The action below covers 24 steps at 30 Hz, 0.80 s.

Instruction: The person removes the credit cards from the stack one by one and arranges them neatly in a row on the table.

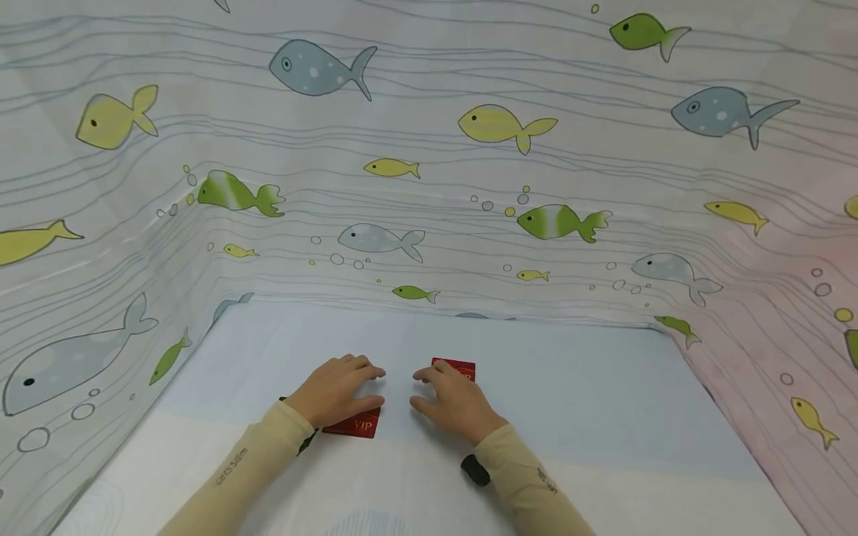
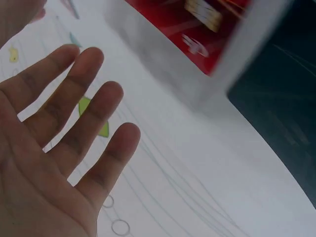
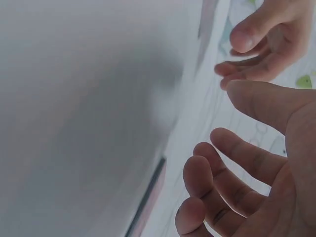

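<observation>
My left hand point(image 1: 338, 391) is over a red card point(image 1: 362, 426) marked VIP and hides part of it. In the left wrist view, its fingers point(image 2: 101, 106) are spread and the palm shows nothing held. A second red card point(image 1: 458, 366) lies farther back, partly covered by my right hand point(image 1: 456, 402). The right wrist view shows that hand's fingers point(image 3: 232, 182) loosely bent with nothing between them. Both hands face each other across a gap. Part of a red card point(image 2: 197, 34) appears at the top of the left wrist view.
The hands are over a pale blue and white tabletop point(image 1: 576, 417). Fish-printed sheeting point(image 1: 442, 193) surrounds its back and sides. A black strap piece point(image 1: 476, 470) is at the right wrist. A dark flat area point(image 2: 281, 98) fills the left wrist view's right side.
</observation>
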Motion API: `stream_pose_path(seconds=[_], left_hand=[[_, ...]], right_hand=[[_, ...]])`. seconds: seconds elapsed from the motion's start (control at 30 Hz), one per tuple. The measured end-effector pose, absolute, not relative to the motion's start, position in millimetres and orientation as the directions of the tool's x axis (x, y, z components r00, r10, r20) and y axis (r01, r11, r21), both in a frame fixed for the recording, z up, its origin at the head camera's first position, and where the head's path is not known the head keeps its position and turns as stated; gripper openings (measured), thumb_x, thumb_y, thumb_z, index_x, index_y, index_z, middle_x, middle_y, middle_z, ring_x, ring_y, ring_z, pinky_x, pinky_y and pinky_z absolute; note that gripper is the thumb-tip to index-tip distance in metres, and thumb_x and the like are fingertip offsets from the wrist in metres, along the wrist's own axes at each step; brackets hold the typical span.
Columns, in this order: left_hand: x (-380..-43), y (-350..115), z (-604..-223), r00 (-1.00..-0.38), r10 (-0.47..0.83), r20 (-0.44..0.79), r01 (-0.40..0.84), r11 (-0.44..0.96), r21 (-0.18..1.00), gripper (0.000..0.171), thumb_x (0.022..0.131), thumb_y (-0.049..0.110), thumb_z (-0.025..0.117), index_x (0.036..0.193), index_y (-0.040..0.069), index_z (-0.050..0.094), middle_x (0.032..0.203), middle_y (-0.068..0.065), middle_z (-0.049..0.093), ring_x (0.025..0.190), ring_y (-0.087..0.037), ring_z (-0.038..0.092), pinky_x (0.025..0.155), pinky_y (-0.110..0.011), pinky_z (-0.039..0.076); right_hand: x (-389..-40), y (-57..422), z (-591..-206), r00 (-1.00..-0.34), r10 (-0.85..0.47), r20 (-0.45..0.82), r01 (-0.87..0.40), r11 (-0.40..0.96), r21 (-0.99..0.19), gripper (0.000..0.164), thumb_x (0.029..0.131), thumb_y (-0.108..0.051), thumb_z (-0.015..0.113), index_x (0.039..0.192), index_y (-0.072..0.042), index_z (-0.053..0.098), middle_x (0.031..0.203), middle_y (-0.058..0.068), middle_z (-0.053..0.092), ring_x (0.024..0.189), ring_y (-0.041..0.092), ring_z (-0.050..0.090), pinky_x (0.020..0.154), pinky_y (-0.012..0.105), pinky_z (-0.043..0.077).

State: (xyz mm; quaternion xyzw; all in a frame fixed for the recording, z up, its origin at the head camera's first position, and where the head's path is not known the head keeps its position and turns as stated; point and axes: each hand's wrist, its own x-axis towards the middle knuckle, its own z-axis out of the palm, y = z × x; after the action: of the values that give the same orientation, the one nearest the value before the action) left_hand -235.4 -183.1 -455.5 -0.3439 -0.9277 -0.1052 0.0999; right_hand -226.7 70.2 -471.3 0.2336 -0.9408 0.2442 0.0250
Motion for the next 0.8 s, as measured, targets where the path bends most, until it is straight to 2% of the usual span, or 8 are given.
stream_pose_path(seconds=[0.17, 0.3, 0.43, 0.67, 0.8], left_hand=[[-244, -166, -455, -0.748, 0.607, 0.267, 0.650, 0.752, 0.112, 0.045, 0.092, 0.044, 0.073, 0.123, 0.011, 0.071, 0.112, -0.004, 0.068, 0.101, -0.024, 0.065, 0.085, -0.042, 0.055], [-250, -153, -456, -0.756, 0.599, 0.266, 0.641, 0.760, 0.111, 0.045, 0.092, 0.044, 0.072, 0.124, 0.011, 0.071, 0.114, -0.005, 0.068, 0.103, -0.025, 0.065, 0.087, -0.043, 0.055], [-256, -141, -462, -0.766, 0.593, 0.249, 0.632, 0.765, 0.123, 0.046, 0.092, 0.045, 0.072, 0.125, 0.013, 0.070, 0.117, -0.005, 0.067, 0.106, -0.026, 0.064, 0.089, -0.044, 0.054], [-266, -122, -469, -0.778, 0.592, 0.211, 0.624, 0.767, 0.146, 0.050, 0.092, 0.048, 0.071, 0.128, 0.014, 0.068, 0.120, -0.005, 0.065, 0.109, -0.026, 0.062, 0.092, -0.045, 0.053], [-271, -112, -470, -0.789, 0.584, 0.192, 0.611, 0.779, 0.139, 0.052, 0.092, 0.051, 0.070, 0.130, 0.015, 0.067, 0.121, -0.003, 0.064, 0.109, -0.024, 0.061, 0.093, -0.043, 0.052]], right_hand=[[-230, 89, -467, -0.883, -0.419, 0.209, -0.468, 0.769, -0.436, 0.040, 0.094, -0.036, 0.073, 0.126, -0.014, 0.068, 0.116, 0.003, 0.063, 0.102, 0.018, 0.064, 0.088, 0.040, 0.056], [-235, 102, -467, -0.890, -0.399, 0.219, -0.456, 0.790, -0.410, 0.041, 0.093, -0.038, 0.073, 0.127, -0.015, 0.067, 0.116, 0.002, 0.062, 0.102, 0.016, 0.061, 0.090, 0.039, 0.055], [-241, 116, -464, -0.908, -0.368, 0.198, -0.418, 0.788, -0.451, 0.044, 0.093, -0.036, 0.074, 0.130, -0.013, 0.066, 0.118, 0.003, 0.062, 0.104, 0.015, 0.060, 0.093, 0.038, 0.054], [-250, 139, -464, -0.941, -0.299, 0.159, -0.338, 0.802, -0.493, 0.048, 0.092, -0.034, 0.076, 0.134, -0.016, 0.063, 0.121, 0.005, 0.061, 0.097, 0.019, 0.059, 0.083, 0.035, 0.054], [-252, 147, -469, -0.947, -0.285, 0.151, -0.322, 0.805, -0.499, 0.049, 0.091, -0.033, 0.077, 0.134, -0.015, 0.063, 0.122, 0.006, 0.061, 0.096, 0.017, 0.059, 0.082, 0.035, 0.054]])
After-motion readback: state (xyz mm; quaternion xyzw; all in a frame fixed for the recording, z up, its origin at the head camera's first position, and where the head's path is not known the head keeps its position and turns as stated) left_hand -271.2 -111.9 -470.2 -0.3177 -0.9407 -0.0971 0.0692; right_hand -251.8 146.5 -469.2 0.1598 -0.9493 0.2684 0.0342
